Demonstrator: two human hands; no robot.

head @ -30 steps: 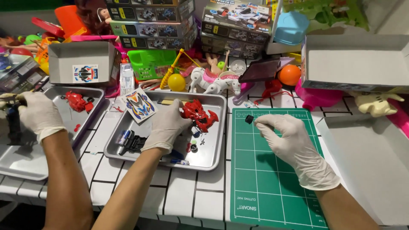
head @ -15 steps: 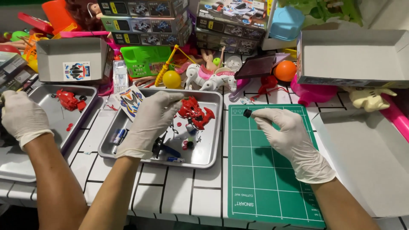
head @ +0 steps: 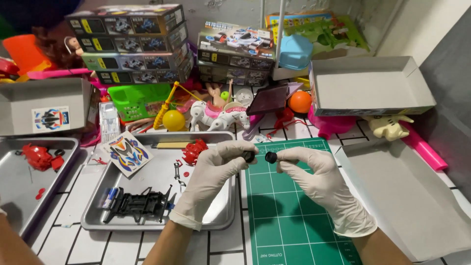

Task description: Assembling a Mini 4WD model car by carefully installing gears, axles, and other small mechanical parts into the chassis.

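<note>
We pinched one small black wheel [head: 249, 156] in our left hand [head: 212, 179] and another [head: 271, 157] in our right hand [head: 324, 189], just apart over the green mat's [head: 294, 221] 11 o'clock corner, while the black chassis [head: 140, 203] at 8 o'clock lay wheelless.

The surface [head: 122, 245] is covered in white tiles with dark grout lines and runs back to a pale, scuffed wall [head: 221, 7]. At the right the wall [head: 422, 29] turns a corner, smooth and off-white, with a dark grey panel [head: 454, 98] below it along the edge. A slim white pole [head: 281, 29] stands upright near the back, and the light is even and bright, leaving only soft shadows on the tiles.
</note>
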